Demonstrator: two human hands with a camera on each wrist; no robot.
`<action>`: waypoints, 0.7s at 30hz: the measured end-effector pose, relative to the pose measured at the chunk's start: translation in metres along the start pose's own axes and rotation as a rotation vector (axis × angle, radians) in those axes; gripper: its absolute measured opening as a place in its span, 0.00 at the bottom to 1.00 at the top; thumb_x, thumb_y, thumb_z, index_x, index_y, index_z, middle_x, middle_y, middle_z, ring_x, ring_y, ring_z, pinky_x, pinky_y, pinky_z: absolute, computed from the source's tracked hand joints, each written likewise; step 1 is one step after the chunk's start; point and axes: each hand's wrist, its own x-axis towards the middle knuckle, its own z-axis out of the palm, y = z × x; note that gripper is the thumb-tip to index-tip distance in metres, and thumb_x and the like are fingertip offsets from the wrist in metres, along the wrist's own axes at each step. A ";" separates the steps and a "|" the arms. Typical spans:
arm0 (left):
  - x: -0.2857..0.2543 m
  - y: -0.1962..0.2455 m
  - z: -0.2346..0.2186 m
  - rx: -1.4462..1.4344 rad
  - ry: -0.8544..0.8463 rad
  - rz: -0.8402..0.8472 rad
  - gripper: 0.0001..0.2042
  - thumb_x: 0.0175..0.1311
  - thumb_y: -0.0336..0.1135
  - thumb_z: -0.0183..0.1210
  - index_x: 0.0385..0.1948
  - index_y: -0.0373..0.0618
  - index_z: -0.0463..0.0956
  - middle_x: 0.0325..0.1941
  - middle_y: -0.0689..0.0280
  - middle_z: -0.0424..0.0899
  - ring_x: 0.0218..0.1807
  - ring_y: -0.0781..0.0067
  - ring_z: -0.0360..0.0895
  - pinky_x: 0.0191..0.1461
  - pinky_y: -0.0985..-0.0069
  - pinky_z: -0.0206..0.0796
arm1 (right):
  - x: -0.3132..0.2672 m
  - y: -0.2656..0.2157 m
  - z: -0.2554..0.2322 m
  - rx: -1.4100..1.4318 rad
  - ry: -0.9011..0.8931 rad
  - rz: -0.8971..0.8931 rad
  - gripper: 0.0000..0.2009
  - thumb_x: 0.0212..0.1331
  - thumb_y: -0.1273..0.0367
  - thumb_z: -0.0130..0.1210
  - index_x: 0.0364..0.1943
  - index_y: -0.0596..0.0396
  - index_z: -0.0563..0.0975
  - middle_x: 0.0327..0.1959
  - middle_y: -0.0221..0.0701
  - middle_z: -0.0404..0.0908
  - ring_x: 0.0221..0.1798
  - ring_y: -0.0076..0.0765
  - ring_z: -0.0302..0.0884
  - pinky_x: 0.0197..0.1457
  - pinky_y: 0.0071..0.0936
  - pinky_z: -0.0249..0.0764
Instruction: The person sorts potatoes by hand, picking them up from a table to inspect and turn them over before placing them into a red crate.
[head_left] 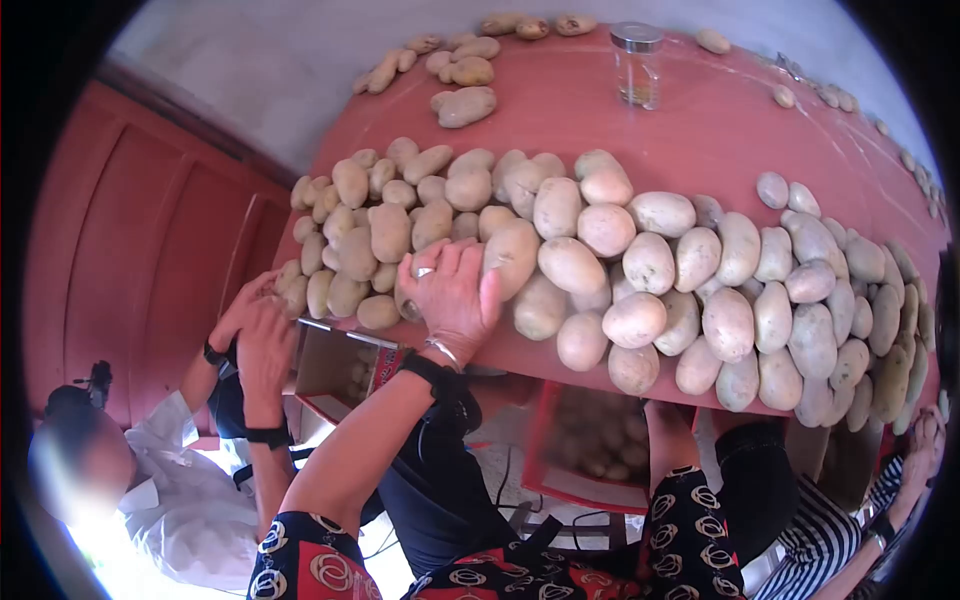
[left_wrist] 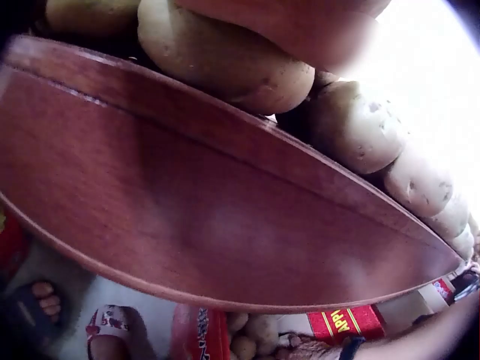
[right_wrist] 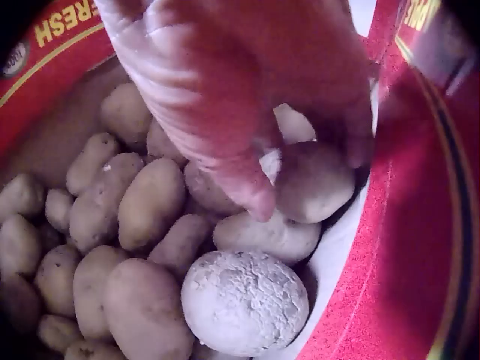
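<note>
My left hand (head_left: 455,293), with a ring and a bracelet, rests on potatoes at the near edge of the red table, its thumb beside a large potato (head_left: 512,257). In the left wrist view, part of that hand (left_wrist: 315,30) overlaps a potato (left_wrist: 225,64) at the table's rim. My right forearm reaches below the table edge, where the hand is hidden from the head view. Inside a red cardboard box (right_wrist: 382,187), my right hand (right_wrist: 225,82) holds a shaded potato (right_wrist: 315,184) between thumb and fingers. A pale, rough-skinned potato (right_wrist: 245,302) lies below it among others.
Potatoes lie in a broad band along the red table (head_left: 560,115), which also bears a lidded glass jar (head_left: 637,68). Another person's hands (head_left: 262,330) are at the left end of the potatoes. A striped-sleeved person's hand (head_left: 922,450) shows at the right edge.
</note>
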 end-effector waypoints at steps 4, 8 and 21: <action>0.001 0.002 -0.003 0.001 -0.051 -0.011 0.20 0.58 0.48 0.42 0.44 0.48 0.75 0.47 0.67 0.76 0.56 0.62 0.65 0.63 0.51 0.40 | 0.004 0.004 -0.002 -0.041 -0.073 -0.051 0.18 0.56 0.59 0.54 0.45 0.57 0.76 0.50 0.36 0.77 0.53 0.43 0.73 0.55 0.37 0.68; 0.000 0.001 -0.002 0.007 -0.006 0.025 0.19 0.58 0.47 0.43 0.43 0.47 0.75 0.44 0.66 0.76 0.54 0.61 0.67 0.62 0.54 0.42 | -0.004 0.007 -0.012 -0.097 -0.188 -0.179 0.19 0.56 0.59 0.55 0.45 0.57 0.76 0.49 0.35 0.78 0.52 0.42 0.73 0.54 0.37 0.69; -0.002 -0.005 0.013 0.009 0.115 0.026 0.13 0.60 0.50 0.48 0.32 0.54 0.77 0.37 0.70 0.79 0.49 0.62 0.70 0.58 0.50 0.46 | -0.204 -0.020 -0.199 0.820 -0.718 -0.869 0.25 0.49 0.55 0.62 0.46 0.60 0.77 0.42 0.35 0.81 0.47 0.34 0.77 0.53 0.29 0.70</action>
